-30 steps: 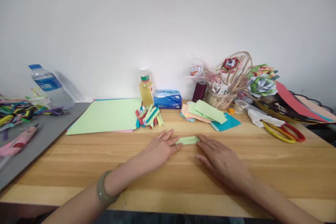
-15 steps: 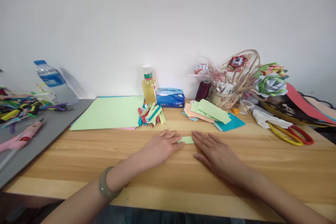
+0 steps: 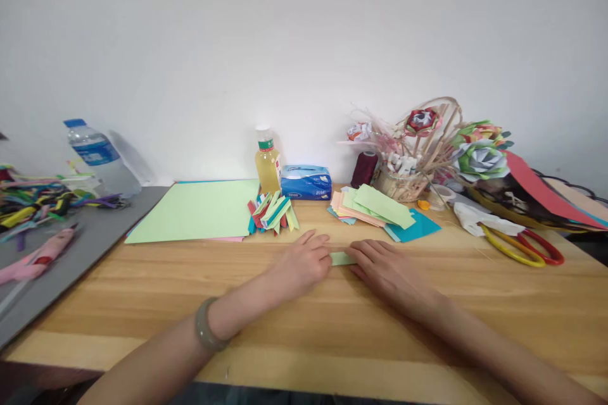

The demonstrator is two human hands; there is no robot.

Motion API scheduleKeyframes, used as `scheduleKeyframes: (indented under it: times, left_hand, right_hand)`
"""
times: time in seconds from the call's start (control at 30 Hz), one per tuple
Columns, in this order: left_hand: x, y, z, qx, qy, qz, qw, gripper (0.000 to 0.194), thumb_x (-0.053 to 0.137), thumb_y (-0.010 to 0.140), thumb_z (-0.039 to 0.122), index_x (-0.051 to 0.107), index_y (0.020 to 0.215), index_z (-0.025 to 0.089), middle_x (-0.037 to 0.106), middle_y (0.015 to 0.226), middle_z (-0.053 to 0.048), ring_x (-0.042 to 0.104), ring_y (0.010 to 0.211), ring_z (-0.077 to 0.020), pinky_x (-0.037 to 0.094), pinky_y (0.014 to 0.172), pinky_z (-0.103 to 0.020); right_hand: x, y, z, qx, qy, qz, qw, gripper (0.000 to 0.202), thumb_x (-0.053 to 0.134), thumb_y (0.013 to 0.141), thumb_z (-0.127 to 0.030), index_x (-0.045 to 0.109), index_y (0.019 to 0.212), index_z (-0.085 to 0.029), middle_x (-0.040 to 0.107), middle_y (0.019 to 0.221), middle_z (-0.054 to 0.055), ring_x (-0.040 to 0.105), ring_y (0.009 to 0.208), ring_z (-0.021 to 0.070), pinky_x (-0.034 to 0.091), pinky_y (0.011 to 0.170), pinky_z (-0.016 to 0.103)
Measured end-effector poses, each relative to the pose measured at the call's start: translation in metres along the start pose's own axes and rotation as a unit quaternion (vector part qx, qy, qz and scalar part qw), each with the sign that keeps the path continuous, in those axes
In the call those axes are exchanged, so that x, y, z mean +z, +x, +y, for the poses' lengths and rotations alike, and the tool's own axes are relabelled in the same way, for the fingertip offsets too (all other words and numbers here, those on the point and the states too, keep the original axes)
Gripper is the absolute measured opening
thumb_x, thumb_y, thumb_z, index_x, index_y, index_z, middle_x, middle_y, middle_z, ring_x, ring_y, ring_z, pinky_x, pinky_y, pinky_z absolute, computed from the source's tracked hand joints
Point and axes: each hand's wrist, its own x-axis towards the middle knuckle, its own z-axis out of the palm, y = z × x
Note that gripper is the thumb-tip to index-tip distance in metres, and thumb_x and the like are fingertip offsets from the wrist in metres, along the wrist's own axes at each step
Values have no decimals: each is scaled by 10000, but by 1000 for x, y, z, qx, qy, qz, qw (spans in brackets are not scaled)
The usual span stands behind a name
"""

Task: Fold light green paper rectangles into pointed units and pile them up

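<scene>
A small light green piece of paper point(image 3: 342, 258), folded narrow, lies between my two hands near the middle of the table. My left hand point(image 3: 304, 264) has its thumb and bent fingers closed on the paper's left end. At the right end, my right hand point(image 3: 389, 271) pinches the paper, its thumb tucked in close under the fingers. Both hands rest low at the wooden tabletop point(image 3: 304, 335). My fingers cover the two ends of the paper.
Behind my hands are a bundle of folded paper strips point(image 3: 273, 213), a tissue pack point(image 3: 306, 182), a juice bottle point(image 3: 268, 168) and cut paper pieces point(image 3: 380, 205). Large green sheets point(image 3: 194, 212) and a pink glue gun point(image 3: 40, 257) lie left. Scissors point(image 3: 517, 247) lie right.
My right thumb has moved in toward the fingers and the paper. My left fingers have curled more. The green paper shows narrower, and the whole view has shifted slightly.
</scene>
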Motion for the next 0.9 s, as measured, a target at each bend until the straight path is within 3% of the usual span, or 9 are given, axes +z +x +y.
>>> scheduleKeyframes:
  times: [0.23, 0.37, 0.53, 0.7, 0.9]
  left_hand:
    - [-2, 4, -4, -31, -43, 15, 998, 176, 599, 813, 295, 655, 742, 144, 625, 778, -40, 521, 983, -218, 412, 904, -343]
    - [0, 3, -4, -53, -46, 25, 997, 183, 609, 803, 320, 667, 759, 152, 631, 786, -38, 515, 979, -221, 405, 893, -363]
    - [1, 3, -3, -44, -26, 31, 998, 141, 562, 812, 192, 652, 709, 157, 625, 737, -29, 526, 945, -204, 404, 863, -344]
    - [1, 3, -2, -54, -9, 41, 998, 222, 558, 833, 339, 653, 761, 152, 635, 797, -52, 528, 952, -221, 381, 913, -401]
    - [2, 5, -2, -30, 17, 60, 998, 209, 511, 836, 165, 632, 668, 137, 610, 689, -42, 543, 899, -213, 404, 872, -369]
  right_hand:
    - [5, 11, 4, -43, 3, -21, 999, 201, 410, 898, -129, 576, 787, -151, 582, 793, 78, 518, 727, 194, 437, 661, 317]
    - [6, 15, 10, -29, 70, -9, 997, 183, 418, 914, -223, 587, 877, -162, 582, 835, 76, 531, 789, 195, 439, 704, 319]
    - [5, 19, 17, -11, 140, -13, 990, 150, 432, 897, -221, 567, 920, -161, 590, 890, 93, 538, 838, 204, 447, 731, 330]
    - [7, 22, 20, -17, 126, -28, 992, 189, 429, 898, -213, 585, 997, -170, 597, 907, 86, 547, 836, 198, 436, 709, 308]
    - [4, 26, 19, -59, 66, -1, 996, 253, 401, 913, -218, 634, 824, -174, 605, 838, 77, 530, 795, 194, 399, 717, 320]
